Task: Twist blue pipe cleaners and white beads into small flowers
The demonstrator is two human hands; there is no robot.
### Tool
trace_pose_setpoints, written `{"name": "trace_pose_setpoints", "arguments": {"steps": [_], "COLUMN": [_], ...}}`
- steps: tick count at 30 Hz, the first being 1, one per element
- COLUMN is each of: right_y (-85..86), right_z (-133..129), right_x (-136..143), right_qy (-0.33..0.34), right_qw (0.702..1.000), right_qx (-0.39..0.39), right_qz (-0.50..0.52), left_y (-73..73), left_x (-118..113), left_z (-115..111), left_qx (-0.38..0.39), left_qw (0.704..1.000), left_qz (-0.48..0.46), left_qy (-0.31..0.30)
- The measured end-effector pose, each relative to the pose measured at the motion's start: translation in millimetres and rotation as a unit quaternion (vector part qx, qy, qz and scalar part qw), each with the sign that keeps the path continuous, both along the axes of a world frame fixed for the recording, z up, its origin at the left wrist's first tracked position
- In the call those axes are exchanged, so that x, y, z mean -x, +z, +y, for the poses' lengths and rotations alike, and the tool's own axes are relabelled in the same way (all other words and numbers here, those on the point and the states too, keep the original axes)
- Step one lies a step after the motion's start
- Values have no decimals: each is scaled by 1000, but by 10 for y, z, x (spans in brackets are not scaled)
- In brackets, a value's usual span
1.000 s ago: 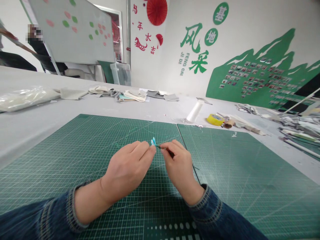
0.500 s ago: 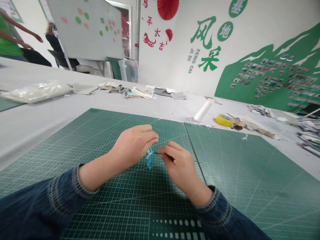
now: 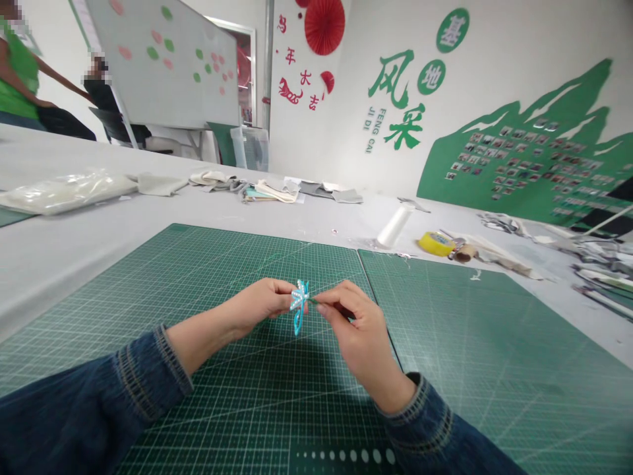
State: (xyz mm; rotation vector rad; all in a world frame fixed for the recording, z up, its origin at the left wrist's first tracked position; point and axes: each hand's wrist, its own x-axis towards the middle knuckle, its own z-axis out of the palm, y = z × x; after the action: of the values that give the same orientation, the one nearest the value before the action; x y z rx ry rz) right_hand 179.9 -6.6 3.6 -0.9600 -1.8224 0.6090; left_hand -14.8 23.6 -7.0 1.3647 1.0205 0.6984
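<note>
A small light-blue flower [image 3: 299, 300] with white dotted petals and a loop hanging down is held above the green cutting mat [image 3: 232, 396]. My right hand [image 3: 359, 330] pinches its thin green stem [image 3: 313, 301] between thumb and forefinger. On the other side, my left hand [image 3: 264, 305] is closed at the flower's petals, its fingertips partly hidden behind them. The flower faces up and to the left.
A second green mat [image 3: 494, 343] adjoins on the right. Beyond lie a white roll [image 3: 394, 226], yellow tape [image 3: 436, 243], cloth scraps [image 3: 277, 190] and a plastic-wrapped bundle [image 3: 74, 190]. A person in green [image 3: 18, 76] is at the far left.
My left hand has come down from above the flower to its petals. The petals now show, spread toward the left. My right hand still pinches the stem. The view has tilted slightly.
</note>
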Motion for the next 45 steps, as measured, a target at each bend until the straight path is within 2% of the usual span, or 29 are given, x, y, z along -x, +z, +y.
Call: {"name": "trace_pose_setpoints", "arguments": {"steps": [4, 8, 12, 15, 18, 22, 23, 25, 28, 31, 33, 34, 35, 36, 39, 41, 45], "right_y": [-1, -18, -46, -65, -69, -59, -55, -44, -25, -9, -5, -5, -5, -5, 2, 13, 59], "right_z": [-10, 8, 71, 141, 202, 262, 276, 302, 334, 348, 350, 350, 350, 351, 364, 382, 416], "right_x": [-10, -16, -31, -54, -85, -147, -166, -206, -255, -273, -270, -267, -265, -267, -298, -338, -440], "right_qy": [-51, -57, -57, -62, -83, -90, -89, -90, -90, -94, -95, -95, -94, -94, -102, -104, -90], "right_qw": [998, 995, 986, 960, 927, 891, 883, 871, 861, 863, 867, 868, 869, 869, 868, 868, 867], "right_qx": [6, 17, 72, 142, 191, 240, 247, 255, 257, 248, 243, 243, 243, 243, 235, 233, 239], "right_qz": [47, 77, 140, 235, 312, 376, 389, 410, 429, 430, 424, 422, 421, 420, 425, 425, 427], "left_y": [-39, -40, -71, -104, -87, 88, 145, 237, 269, 247, 298, 355, 427, 505, 679, 689, 603], "left_x": [-84, -148, -155, -106, 14, 302, 395, 601, 938, 1241, 1384, 1433, 1468, 1490, 1491, 1469, 1502], "left_z": [-109, -186, -186, -135, -39, 116, 150, 210, 282, 320, 296, 262, 213, 153, -30, -112, -220], "left_qx": [74, 113, 150, 169, 147, -4, -6, 43, 87, 69, 7, -53, -80, -99, -106, -88, -53], "left_qw": [994, 983, 972, 970, 981, 995, 995, 996, 990, 963, 922, 906, 909, 923, 971, 983, 985], "left_qz": [-79, -144, -180, -168, -99, 65, 78, 73, 112, 253, 370, 398, 385, 341, 203, 152, 125], "left_qy": [-23, -30, 8, 51, 82, 75, 64, 39, 16, 61, 111, 133, 141, 145, 73, 57, 104]}}
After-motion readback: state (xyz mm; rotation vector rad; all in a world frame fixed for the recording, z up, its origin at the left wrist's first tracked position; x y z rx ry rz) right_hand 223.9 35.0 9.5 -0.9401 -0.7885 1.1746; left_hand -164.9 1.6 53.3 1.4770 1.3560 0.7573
